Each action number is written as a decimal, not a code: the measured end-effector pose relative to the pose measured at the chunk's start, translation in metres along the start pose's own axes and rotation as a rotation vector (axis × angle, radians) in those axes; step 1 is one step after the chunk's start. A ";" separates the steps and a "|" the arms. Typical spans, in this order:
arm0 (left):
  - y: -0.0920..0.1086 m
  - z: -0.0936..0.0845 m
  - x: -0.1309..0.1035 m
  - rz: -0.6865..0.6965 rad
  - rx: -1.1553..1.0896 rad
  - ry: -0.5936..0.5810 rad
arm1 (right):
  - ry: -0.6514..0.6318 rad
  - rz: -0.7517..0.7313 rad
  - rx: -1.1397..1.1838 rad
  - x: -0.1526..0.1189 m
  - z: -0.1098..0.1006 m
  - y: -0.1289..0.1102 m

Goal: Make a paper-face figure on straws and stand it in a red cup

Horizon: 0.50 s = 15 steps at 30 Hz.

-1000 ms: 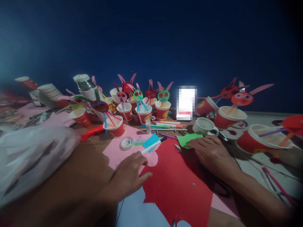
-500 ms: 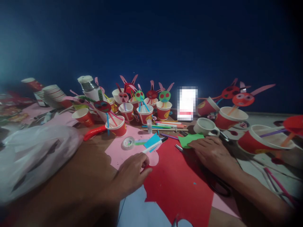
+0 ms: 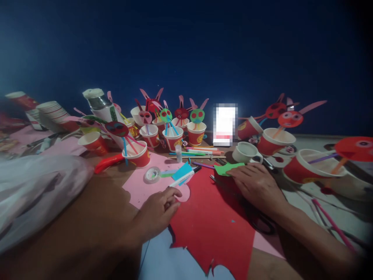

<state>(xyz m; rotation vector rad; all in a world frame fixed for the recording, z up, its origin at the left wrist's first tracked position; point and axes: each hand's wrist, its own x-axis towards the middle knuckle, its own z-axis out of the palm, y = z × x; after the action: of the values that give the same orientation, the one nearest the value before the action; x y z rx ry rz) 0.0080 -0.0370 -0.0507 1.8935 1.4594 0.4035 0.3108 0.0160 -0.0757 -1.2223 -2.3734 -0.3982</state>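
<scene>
My left hand (image 3: 159, 210) rests over the edge of the red paper sheet (image 3: 212, 217) and pink paper (image 3: 135, 186). Its thumb and index finger are apart, the other fingers loosely curled, with nothing visible in them. Just beyond the index finger lies a white marker with a black cap (image 3: 183, 178), across a blue paper piece (image 3: 181, 171). My right hand (image 3: 256, 186) lies with fingers stretched over a green paper piece (image 3: 225, 169), touching its right part. Partly under that hand are dark scissors (image 3: 264, 225); their middle is hidden.
Paper cups (image 3: 196, 134) with paper rabbit-like faces on straws line the back. A mug (image 3: 244, 153), a lit pixelated screen (image 3: 224, 123), a tape roll (image 3: 152, 175) and several pens (image 3: 201, 151) are nearer. A plastic bag (image 3: 43, 194) lies left, pipe cleaners (image 3: 332, 223) right.
The whole scene has shifted slightly left as the view turned. My left index finger has straightened a little; my right hand stays on the green paper.
</scene>
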 end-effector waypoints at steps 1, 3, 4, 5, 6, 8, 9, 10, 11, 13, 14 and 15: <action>0.000 -0.001 -0.001 0.002 -0.057 -0.025 | -0.002 0.000 -0.003 0.000 0.000 -0.001; 0.001 -0.004 -0.002 -0.001 -0.175 -0.059 | -0.005 0.003 -0.011 0.001 -0.001 -0.002; 0.001 -0.005 -0.002 -0.008 -0.218 -0.061 | -0.007 0.005 -0.012 0.001 -0.002 -0.002; 0.001 -0.006 -0.002 -0.019 -0.248 -0.053 | -0.010 0.008 -0.012 0.002 -0.002 -0.003; 0.000 -0.008 -0.002 -0.026 -0.268 -0.038 | -0.016 0.012 -0.010 0.002 -0.002 -0.003; -0.002 -0.010 0.001 -0.013 -0.235 0.025 | -0.038 0.023 0.000 0.002 -0.002 -0.004; -0.004 -0.012 0.004 0.006 -0.166 0.075 | -0.050 0.029 0.005 0.002 -0.002 -0.004; -0.006 -0.014 0.007 0.026 -0.076 0.129 | -0.066 0.032 0.007 0.002 -0.002 -0.004; -0.007 -0.017 0.011 0.044 0.028 0.182 | -0.089 0.033 0.008 0.002 -0.002 -0.005; -0.009 -0.022 0.020 0.050 0.193 0.251 | -0.140 0.031 -0.004 0.002 -0.002 -0.006; -0.009 -0.025 0.024 0.047 0.243 0.263 | -0.157 0.028 -0.013 0.003 -0.002 -0.006; -0.008 -0.028 0.029 0.045 0.281 0.259 | -0.166 0.025 -0.020 0.003 -0.002 -0.007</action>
<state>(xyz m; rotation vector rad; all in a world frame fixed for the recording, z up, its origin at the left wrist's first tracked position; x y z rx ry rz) -0.0066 0.0003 -0.0413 2.1622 1.7193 0.5015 0.3038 0.0132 -0.0723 -1.3394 -2.4951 -0.3250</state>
